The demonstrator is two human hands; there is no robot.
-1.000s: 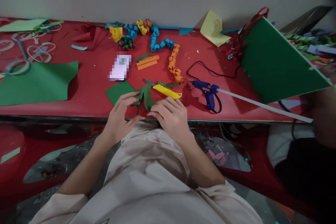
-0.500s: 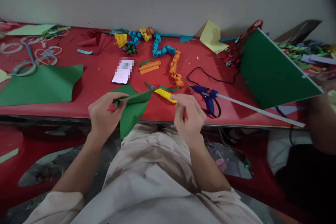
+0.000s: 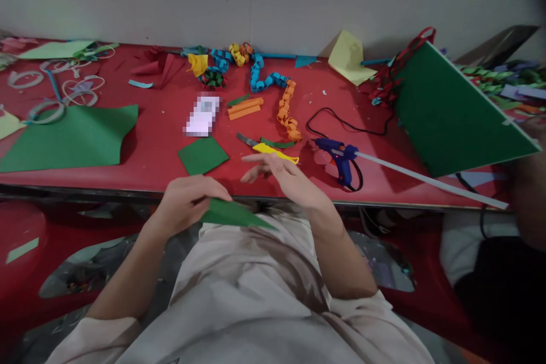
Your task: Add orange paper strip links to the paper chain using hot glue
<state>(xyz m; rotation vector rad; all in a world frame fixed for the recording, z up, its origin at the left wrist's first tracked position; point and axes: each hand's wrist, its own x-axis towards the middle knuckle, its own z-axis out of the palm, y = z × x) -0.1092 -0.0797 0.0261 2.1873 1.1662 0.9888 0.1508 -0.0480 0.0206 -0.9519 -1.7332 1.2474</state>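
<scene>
My left fingers [image 3: 213,187] are closed on the green paper [image 3: 239,213], gripping it near its left end; it has just dropped from above the counter [image 3: 157,151] to over my lap, just in front of the edge. It was between both hands 1.0 s ago; now only 1 hand carries it. My right fingers [image 3: 261,160] are spread and loosely extended, with nothing visible in them; they have swung leftward and lie over or beside the handle end of the yellow cutter [image 3: 262,149]. The paper is thus supported from 1 side, its far tip free and pointing right. The lowering has also uncovered the green square [image 3: 203,155], which lies flat, well apart from the paper's tip. Behind the cutter are 1 orange paper chain [image 3: 284,108] and orange strips [image 3: 245,108]; to its right lies the blue glue gun [image 3: 335,153].

Hard to make out: the paper's grasped end is hidden by my left hand, and its slanted view conceals whether it is creased, doubled or merely bent. My right hand covers part of the cutter's surroundings; contact with the handle cannot be told. The phone [image 3: 202,116] has a pixelated screen. At the right border, another person [image 3: 503,278] is cut off and dark.
</scene>
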